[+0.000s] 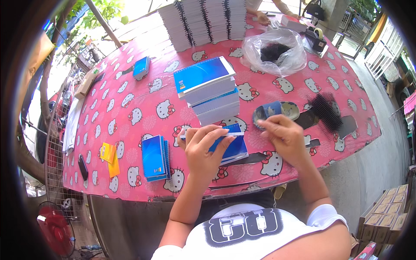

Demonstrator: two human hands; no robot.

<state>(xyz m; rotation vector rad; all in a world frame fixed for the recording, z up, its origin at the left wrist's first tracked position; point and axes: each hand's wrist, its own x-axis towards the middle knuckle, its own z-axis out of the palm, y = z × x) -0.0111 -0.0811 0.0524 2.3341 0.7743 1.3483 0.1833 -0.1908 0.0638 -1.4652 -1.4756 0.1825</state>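
Note:
My left hand point(203, 145) is closed on the edge of a small notebook point(234, 134), seen nearly edge-on. Beneath it, blue-covered notebooks point(236, 150) lie near the table's front edge. My right hand point(284, 136) is raised just to the right, its thumb and fingers pinched together; whatever they hold is too small to make out. Beyond that hand sits a shallow blue patterned dish point(265, 113). A tall pile of blue-covered notebooks point(203, 76) stands in front of me, and a lower pile point(154, 158) is left of my left hand.
Black binding coils point(327, 112) lie at right, and a clear plastic bag point(297, 54) holds black material. Tall bound-paper stacks point(203, 26) stand at the back, near another person's hand point(262, 18). Yellow packets point(108, 152) and a dark phone point(82, 167) lie left on the pink tablecloth point(130, 145).

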